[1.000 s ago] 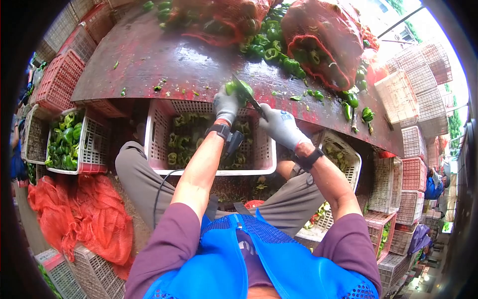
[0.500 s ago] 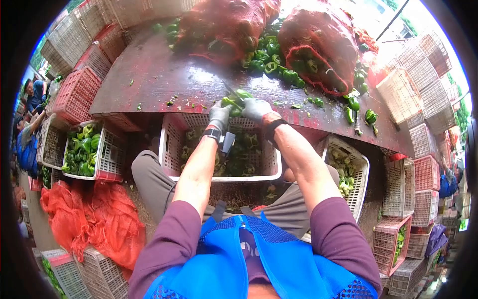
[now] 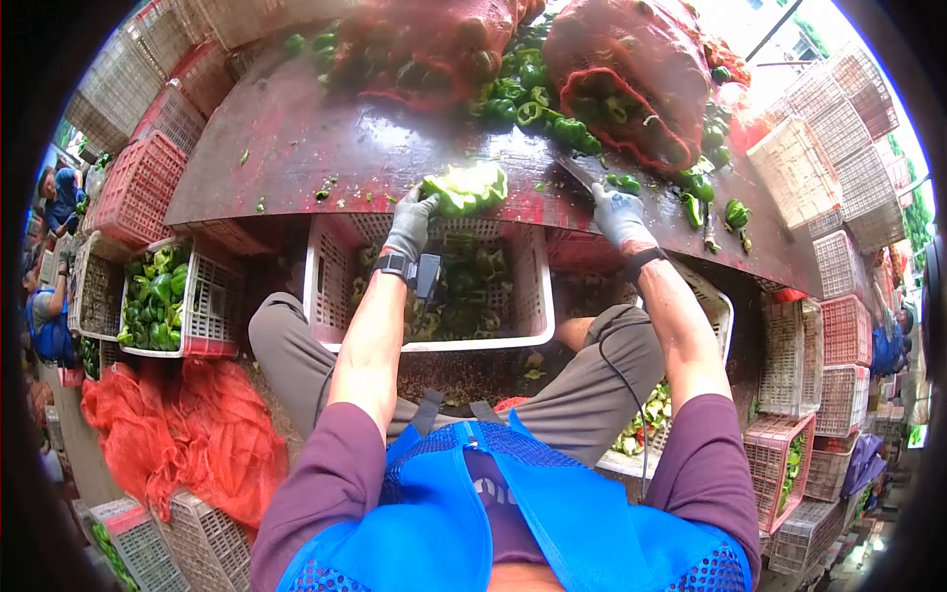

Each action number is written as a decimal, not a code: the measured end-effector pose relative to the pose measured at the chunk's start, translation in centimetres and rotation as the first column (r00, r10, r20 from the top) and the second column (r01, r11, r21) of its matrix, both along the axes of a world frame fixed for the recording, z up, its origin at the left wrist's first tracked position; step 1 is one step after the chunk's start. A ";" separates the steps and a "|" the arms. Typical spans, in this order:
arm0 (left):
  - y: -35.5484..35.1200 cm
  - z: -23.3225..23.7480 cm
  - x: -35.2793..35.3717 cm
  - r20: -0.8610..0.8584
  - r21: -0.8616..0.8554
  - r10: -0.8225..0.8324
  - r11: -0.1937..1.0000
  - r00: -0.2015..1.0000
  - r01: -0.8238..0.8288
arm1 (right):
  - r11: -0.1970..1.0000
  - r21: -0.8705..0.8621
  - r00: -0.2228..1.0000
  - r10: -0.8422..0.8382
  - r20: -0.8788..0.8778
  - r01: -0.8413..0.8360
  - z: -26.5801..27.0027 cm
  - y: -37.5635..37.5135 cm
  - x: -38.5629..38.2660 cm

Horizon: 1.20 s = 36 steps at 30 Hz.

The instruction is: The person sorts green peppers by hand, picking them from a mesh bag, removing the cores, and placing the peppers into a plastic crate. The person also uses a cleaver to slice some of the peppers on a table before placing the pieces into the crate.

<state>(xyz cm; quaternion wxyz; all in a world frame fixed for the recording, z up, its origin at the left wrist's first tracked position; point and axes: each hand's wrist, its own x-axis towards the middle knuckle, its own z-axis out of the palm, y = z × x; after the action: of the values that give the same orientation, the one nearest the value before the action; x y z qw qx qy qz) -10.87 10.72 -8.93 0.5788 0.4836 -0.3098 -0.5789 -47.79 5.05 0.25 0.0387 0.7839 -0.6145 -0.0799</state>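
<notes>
My left hand (image 3: 409, 221), in a grey glove, is closed on a green bell pepper (image 3: 468, 191) that lies cut open, its pale inside facing up. The pepper is above the near edge of the dark table (image 3: 296, 168). To the right, my gloved right hand (image 3: 619, 216) is wrapped round the handle of a knife (image 3: 574, 174), its blade pointing up and left over the table. Beneath my hands stands a white crate (image 3: 444, 345) holding green peppers (image 3: 480, 281).
Red mesh sacks (image 3: 631, 79) of peppers sit at the table's back. A crate of pale scraps (image 3: 643, 424) is by my right knee. Left are a pepper crate (image 3: 212, 306) and red netting (image 3: 182, 434). Stacked crates (image 3: 789, 178) line the right; people (image 3: 49, 311) are far left.
My hands have moved apart, the right one going right with the knife. The pepper, earlier between both hands, now shows its opened inside in my left hand.
</notes>
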 end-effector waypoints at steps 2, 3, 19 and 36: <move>0.0 0.4 0.1 0.051 -0.016 -0.026 1.000 0.998 0.027 | 0.998 0.049 1.000 -0.028 0.005 0.028 -0.3 0.6 -0.1; 0.1 0.8 0.1 0.085 -0.013 -0.031 0.999 0.996 0.032 | 0.998 0.057 1.000 -0.010 0.013 0.009 0.5 1.1 0.6; -1.4 4.4 0.2 0.346 -0.089 -0.145 0.978 0.927 0.186 | 0.875 0.039 0.813 0.430 0.393 -0.482 -0.9 -3.2 20.8; -4.4 2.7 -0.9 0.773 -0.008 -0.029 0.998 0.634 0.055 | 0.795 0.398 -0.247 -0.543 0.803 -0.457 2.5 -7.8 13.6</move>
<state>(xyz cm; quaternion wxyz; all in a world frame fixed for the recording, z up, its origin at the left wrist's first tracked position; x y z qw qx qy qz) -11.80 6.31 -6.18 0.3848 0.6684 -0.5471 -0.3252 -34.21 -2.72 2.78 -0.7162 0.4620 -0.3600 0.3795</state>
